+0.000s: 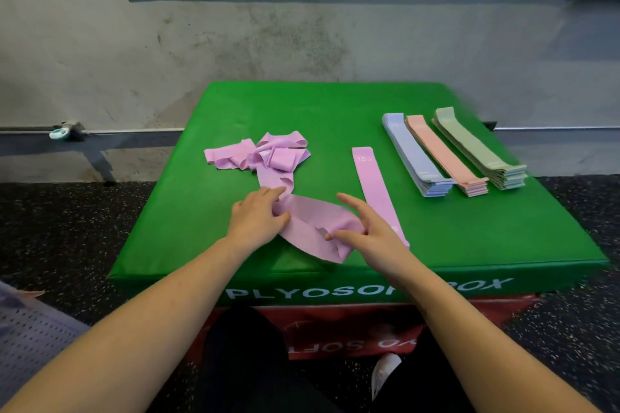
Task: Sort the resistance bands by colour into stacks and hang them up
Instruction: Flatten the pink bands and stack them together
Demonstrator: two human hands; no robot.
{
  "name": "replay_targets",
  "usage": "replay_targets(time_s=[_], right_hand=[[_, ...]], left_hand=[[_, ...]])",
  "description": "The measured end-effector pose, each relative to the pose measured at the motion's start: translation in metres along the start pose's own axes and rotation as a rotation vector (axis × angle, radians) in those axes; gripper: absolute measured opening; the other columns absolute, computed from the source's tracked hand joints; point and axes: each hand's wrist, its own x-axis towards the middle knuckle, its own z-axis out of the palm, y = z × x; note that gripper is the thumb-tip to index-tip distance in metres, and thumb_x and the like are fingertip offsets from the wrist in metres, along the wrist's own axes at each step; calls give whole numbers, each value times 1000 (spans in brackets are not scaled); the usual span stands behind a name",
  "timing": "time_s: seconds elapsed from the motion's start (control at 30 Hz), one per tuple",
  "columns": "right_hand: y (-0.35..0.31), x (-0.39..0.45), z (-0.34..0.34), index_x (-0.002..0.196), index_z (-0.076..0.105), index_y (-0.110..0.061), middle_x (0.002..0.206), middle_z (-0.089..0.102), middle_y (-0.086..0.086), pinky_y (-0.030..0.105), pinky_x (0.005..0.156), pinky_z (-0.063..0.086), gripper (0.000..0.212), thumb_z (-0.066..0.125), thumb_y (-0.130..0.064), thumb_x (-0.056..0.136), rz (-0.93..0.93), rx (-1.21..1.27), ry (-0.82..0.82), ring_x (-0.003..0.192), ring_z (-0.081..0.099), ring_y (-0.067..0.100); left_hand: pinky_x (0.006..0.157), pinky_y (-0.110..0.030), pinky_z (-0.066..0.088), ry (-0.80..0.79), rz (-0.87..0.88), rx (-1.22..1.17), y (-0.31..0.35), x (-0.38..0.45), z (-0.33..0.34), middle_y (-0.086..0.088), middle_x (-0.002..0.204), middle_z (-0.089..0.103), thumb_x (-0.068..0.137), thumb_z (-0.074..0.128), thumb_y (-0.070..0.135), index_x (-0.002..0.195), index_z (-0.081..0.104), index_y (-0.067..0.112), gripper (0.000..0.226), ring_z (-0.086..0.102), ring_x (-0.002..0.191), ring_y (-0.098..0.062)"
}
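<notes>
Bands in four colours lie on a green box (335,104) set against a grey wall (235,43), seen from the head camera. At far left a small teal object (59,133) sits on a rail along the wall; what it is cannot be told. On the left half of the box, a pink heap (265,152) of tangled, unsorted bands lies loose, well apart from the finished stacks, presumably so that each band can be drawn out singly.

Below the heap, the left hand (256,221) grips one end of a pink band (315,228), fingers curled round the gathered material and thumb closed under it. The band bows up as an open loop between the hands, apparently being flattened before stacking. The right hand (364,231) pinches the band's other end between thumb and a finger, the remaining fingers spread and raised clear.

Just beside the right hand, one flat band (375,193) lies straight and starts the pink stack; its alignment parallel to the other stacks suggests a deliberate row. Further right stand three finished stacks, side by side and nearly touching: blue stack (416,157), peach stack (446,157), green stack (479,147). Judged from this layout, sorting is nearly complete; only pink remains, and hanging is not yet begun. No hook or rack is visible.
</notes>
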Motion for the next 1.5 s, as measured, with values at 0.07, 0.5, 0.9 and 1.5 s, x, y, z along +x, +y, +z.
replay_targets(time_s=[0.07, 0.5, 0.9, 1.5], right_hand=[[-3, -5, -3, 151, 31, -26, 87, 75, 1, 7, 101, 32, 67, 60, -4, 95, 16, 30, -6, 92, 58, -23], [22, 9, -5, 147, 33, -36, 76, 61, 10, 35, 68, 48, 73, 64, -5, 89, 88, -9, 115, 66, 56, 21], [9, 16, -12, 123, 48, -25, 107, 70, 6, 31, 80, 54, 43, 69, -13, 87, 162, -156, 22, 95, 71, 27], [-45, 7, -27, 100, 67, -21, 100, 67, -4, 31, 91, 43, 31, 67, -48, 86, -170, 276, 155, 97, 61, 10]], left_hand=[[92, -34, 44, 35, -6, 29, -1, 3, -5, 11, 116, 60, 98, 57, 40, 133, 62, 31, 36, 52, 104, -10], [83, -28, 48, 107, -14, -465, 10, 3, -42, 10, 120, 69, 99, 57, 39, 120, 70, 33, 26, 60, 96, -8], [74, -28, 46, 131, -197, -1238, 56, -1, -83, 4, 85, 69, 103, 53, 23, 96, 67, 18, 16, 60, 79, -13], [59, -13, 40, -87, 256, -956, 121, -37, -101, 8, 65, 56, 101, 55, 13, 90, 67, 14, 16, 47, 59, -2]])
